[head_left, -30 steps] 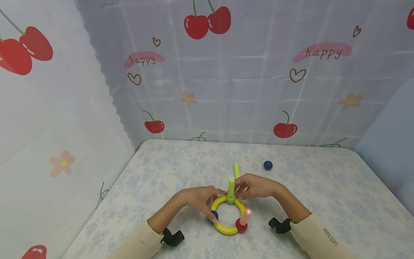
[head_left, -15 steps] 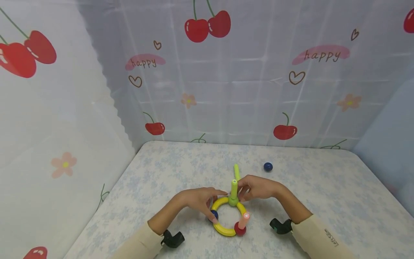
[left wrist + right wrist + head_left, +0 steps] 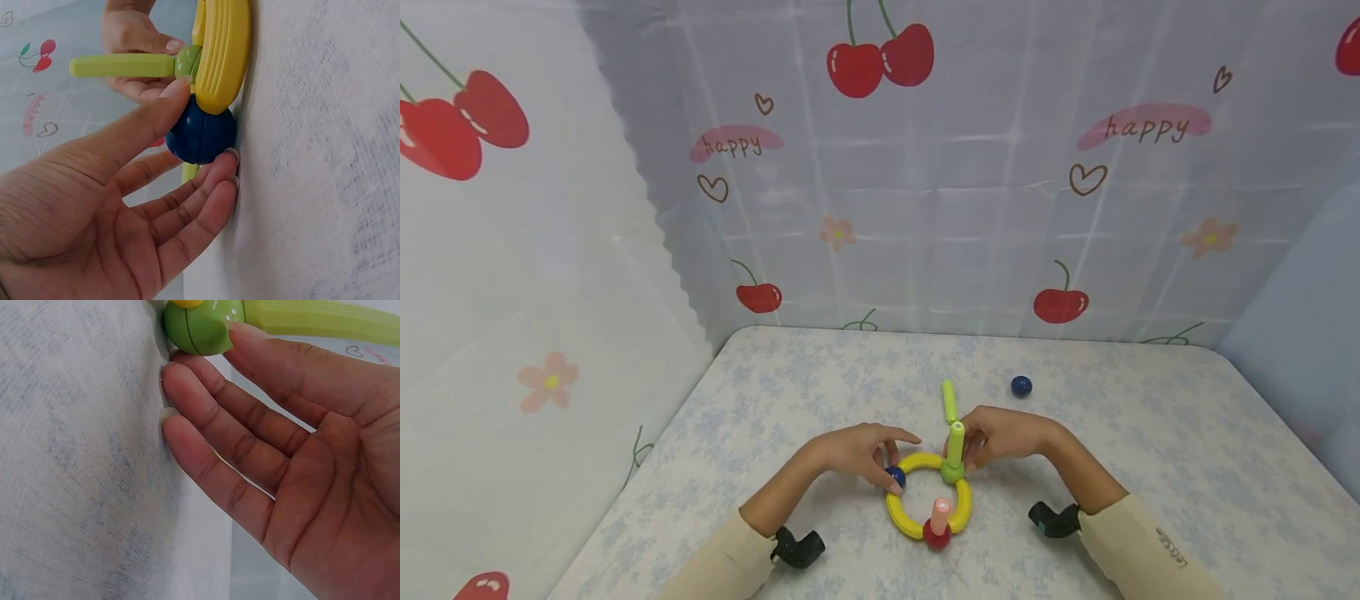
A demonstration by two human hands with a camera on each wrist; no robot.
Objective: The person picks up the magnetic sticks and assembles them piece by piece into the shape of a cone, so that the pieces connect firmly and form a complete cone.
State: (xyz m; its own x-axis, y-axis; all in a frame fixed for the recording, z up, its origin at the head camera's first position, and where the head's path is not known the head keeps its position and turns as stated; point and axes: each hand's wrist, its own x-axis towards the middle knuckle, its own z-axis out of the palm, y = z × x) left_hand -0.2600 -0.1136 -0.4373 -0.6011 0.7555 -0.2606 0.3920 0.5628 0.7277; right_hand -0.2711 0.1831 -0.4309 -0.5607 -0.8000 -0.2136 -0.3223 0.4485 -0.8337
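Observation:
A yellow ring [image 3: 904,517] lies flat on the table, carrying three balls. My left hand [image 3: 880,458] touches the blue ball [image 3: 895,477] on the ring's left with straight fingers [image 3: 156,119], the other fingertips resting on the table. My right hand [image 3: 981,446] is flat and open. One of its fingers [image 3: 262,353] touches the green ball [image 3: 203,325], which holds an upright green stick [image 3: 956,440]. A red ball [image 3: 937,535] with a pink stick [image 3: 942,508] sits on the ring's near side, untouched.
A loose green stick [image 3: 950,400] lies just behind the ring, and a loose blue ball [image 3: 1021,386] lies further back right. The floral table [image 3: 1150,467] is walled by cherry-print curtains behind and on the left. Black wrist mounts [image 3: 797,548] sit near the front edge.
The ring has turned clockwise under both hands: the green ball and stick went right, the red ball with pink stick came round to the near side, and the blue ball moved up-left.

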